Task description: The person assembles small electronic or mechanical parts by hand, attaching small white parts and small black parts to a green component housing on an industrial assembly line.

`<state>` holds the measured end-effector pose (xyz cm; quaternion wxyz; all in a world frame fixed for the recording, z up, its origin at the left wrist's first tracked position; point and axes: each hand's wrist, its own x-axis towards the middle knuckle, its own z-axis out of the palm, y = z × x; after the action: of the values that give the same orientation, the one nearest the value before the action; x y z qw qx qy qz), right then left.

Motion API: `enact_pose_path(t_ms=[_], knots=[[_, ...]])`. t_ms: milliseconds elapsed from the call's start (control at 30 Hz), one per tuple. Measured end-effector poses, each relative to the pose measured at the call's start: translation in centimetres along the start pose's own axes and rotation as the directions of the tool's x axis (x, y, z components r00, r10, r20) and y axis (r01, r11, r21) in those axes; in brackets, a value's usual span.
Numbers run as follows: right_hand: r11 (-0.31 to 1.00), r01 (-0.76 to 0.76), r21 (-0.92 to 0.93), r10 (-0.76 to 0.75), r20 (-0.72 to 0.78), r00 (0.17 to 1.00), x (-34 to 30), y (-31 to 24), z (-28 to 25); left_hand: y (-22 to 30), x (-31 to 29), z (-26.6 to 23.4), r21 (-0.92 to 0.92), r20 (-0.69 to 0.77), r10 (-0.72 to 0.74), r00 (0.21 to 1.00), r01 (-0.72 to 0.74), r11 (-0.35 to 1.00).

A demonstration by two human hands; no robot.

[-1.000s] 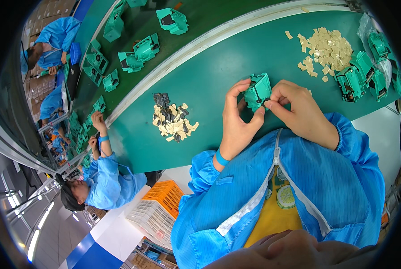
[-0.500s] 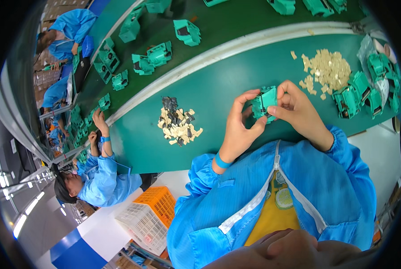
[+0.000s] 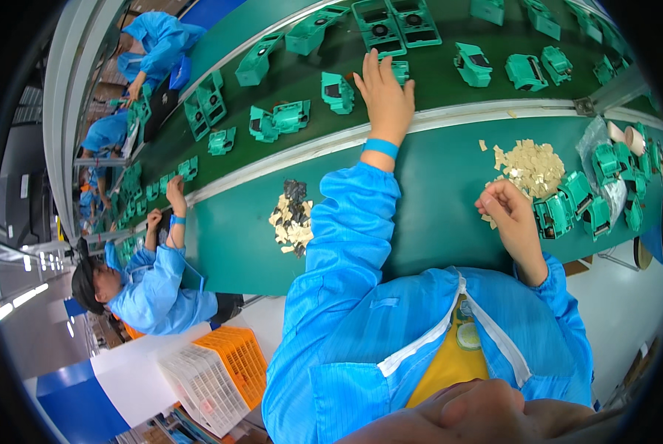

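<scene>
My left hand (image 3: 387,100) reaches over the metal rail to the conveyor belt, fingers stretched out and apart. Beside and partly beneath its fingers is a small green plastic housing (image 3: 400,72); the hand does not grip it. My right hand (image 3: 513,216) hovers at the near edge of a pile of small cream-coloured pieces (image 3: 531,169). Its fingers are curled with thumb and fingertips close together, and whatever lies between them is hidden. Right of that hand, several green housings (image 3: 574,191) are heaped on the green table (image 3: 442,170).
A mixed pile of cream and black pieces (image 3: 293,222) sits left of my left arm. The metal rail (image 3: 272,164) divides the table from the belt (image 3: 302,144), which carries several green housings (image 3: 336,92). A co-worker (image 3: 150,285) works at left; an orange crate (image 3: 235,362) stands below.
Both hands have parted from the green housing they held together. My left hand has gone forward onto the belt, and my right hand has moved to the cream pile. The view has shifted.
</scene>
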<state>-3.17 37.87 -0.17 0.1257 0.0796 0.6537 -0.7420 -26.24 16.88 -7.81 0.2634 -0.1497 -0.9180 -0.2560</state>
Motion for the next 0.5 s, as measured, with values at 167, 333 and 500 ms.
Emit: enact_pose_path(t_ms=[167, 333, 500], knots=[[0.959, 0.024, -0.281, -0.061, -0.125, 0.99, -0.9, 0.8, -1.8, 7.3, -4.4, -6.2, -0.384, 0.175, 0.098, 0.98, -0.023, 0.923], [0.948, 0.04, -0.316, -0.057, -0.046, 0.997, 0.8, 0.4, -0.4, 8.8, -13.3, -15.2, -0.618, 0.514, 0.288, 0.808, 0.116, 0.777], [0.883, 0.138, -0.448, -0.122, 0.064, 0.99, 1.1, -0.3, 2.6, 2.3, -17.6, -21.1, 0.031, 0.291, -0.387, 0.875, 0.396, 0.918]])
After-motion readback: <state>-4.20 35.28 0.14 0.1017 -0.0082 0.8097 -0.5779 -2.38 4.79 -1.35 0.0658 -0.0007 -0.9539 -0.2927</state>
